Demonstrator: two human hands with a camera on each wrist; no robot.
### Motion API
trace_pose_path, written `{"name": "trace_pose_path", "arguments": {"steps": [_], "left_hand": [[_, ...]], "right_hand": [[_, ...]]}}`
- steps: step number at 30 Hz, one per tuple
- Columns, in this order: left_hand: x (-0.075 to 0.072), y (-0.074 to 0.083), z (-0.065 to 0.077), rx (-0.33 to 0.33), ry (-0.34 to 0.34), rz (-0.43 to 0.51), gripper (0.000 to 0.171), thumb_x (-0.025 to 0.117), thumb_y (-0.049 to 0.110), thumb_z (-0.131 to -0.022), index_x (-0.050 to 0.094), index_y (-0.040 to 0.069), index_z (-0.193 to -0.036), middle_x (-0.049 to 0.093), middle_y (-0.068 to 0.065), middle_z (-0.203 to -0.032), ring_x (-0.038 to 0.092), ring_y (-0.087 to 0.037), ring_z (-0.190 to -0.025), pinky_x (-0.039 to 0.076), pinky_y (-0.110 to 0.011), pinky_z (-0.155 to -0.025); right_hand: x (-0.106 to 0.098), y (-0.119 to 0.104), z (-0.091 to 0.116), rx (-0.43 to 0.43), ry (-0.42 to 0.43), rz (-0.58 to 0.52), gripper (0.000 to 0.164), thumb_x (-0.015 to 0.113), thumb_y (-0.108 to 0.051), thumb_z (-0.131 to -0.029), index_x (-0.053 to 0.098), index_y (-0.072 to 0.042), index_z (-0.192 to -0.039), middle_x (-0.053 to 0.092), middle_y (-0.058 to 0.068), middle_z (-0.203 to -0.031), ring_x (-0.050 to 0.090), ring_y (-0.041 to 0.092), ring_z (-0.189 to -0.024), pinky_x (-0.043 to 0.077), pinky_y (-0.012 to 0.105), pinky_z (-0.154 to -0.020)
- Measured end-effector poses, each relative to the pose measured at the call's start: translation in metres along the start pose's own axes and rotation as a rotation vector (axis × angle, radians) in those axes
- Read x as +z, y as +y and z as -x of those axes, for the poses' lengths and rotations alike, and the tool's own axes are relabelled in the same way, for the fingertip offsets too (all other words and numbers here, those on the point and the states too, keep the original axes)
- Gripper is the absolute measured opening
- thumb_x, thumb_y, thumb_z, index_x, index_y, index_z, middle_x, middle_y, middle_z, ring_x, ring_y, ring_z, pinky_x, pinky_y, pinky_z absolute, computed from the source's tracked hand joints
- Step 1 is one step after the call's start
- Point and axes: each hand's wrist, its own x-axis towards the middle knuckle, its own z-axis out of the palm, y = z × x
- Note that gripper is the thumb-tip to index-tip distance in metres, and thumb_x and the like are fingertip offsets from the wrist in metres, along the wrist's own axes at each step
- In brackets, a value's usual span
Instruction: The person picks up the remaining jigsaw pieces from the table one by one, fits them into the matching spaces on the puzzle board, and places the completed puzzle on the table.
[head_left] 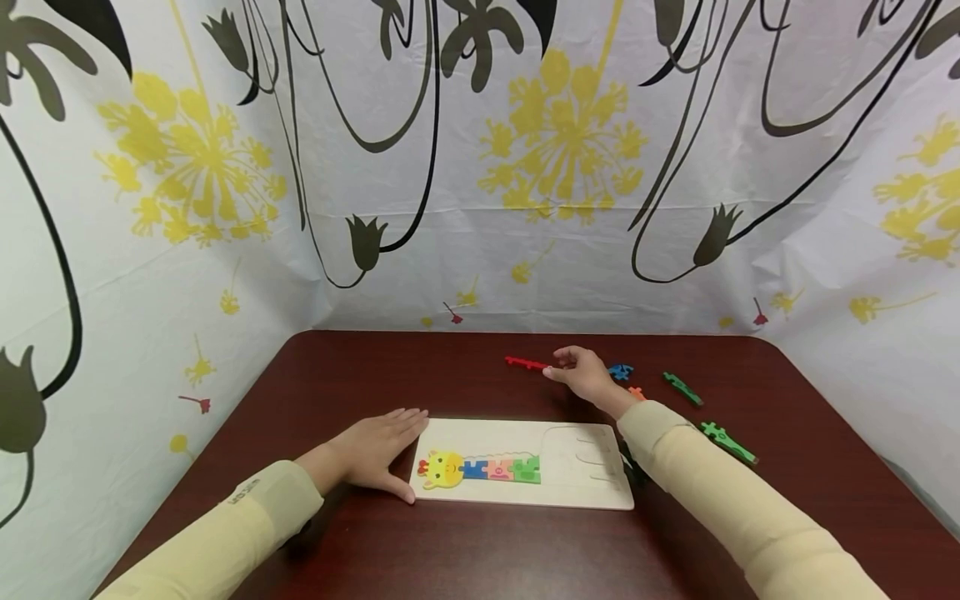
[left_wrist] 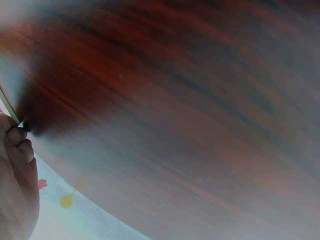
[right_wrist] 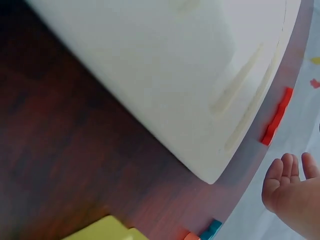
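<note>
A pale wooden puzzle board (head_left: 573, 493) lies on the table, with a yellow giraffe head (head_left: 444, 470), a blue piece (head_left: 475, 469), a pink piece (head_left: 500, 469) and a green piece (head_left: 527, 469) set in a row. Its right part shows bare outlines. My left hand (head_left: 378, 450) rests at the board's left edge, fingers extended and thumb spread. Beyond the board, my right hand (head_left: 585, 375) is by the right end of a long red puzzle piece (head_left: 525, 363). The right wrist view shows a gap between its loosely bent fingers and the red piece (right_wrist: 276, 116).
Right of my right hand lie a blue piece (head_left: 621, 372), an orange piece (head_left: 637, 392) partly hidden by the wrist, and two long green pieces, one farther back (head_left: 682, 388) and one nearer (head_left: 729, 442). A patterned cloth (head_left: 562, 275) hangs behind the dark table (head_left: 480, 550).
</note>
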Motion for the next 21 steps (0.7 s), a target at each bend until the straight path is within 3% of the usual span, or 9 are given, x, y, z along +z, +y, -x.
{"name": "trace_pose_path", "arguments": {"steps": [21], "left_hand": [[-0.002, 0.001, 0.0, 0.002, -0.011, 0.011, 0.121, 0.038, 0.092, -0.07, 0.02, 0.009, -0.156, 0.019, -0.005, -0.16, 0.016, -0.021, -0.146, 0.02, -0.038, -0.116]], "right_hand": [[-0.003, 0.013, -0.02, 0.059, -0.043, 0.073, 0.05, 0.066, -0.021, -0.095, 0.05, 0.005, -0.134, 0.052, 0.025, -0.128, 0.05, 0.038, -0.117, 0.046, 0.049, -0.094]]}}
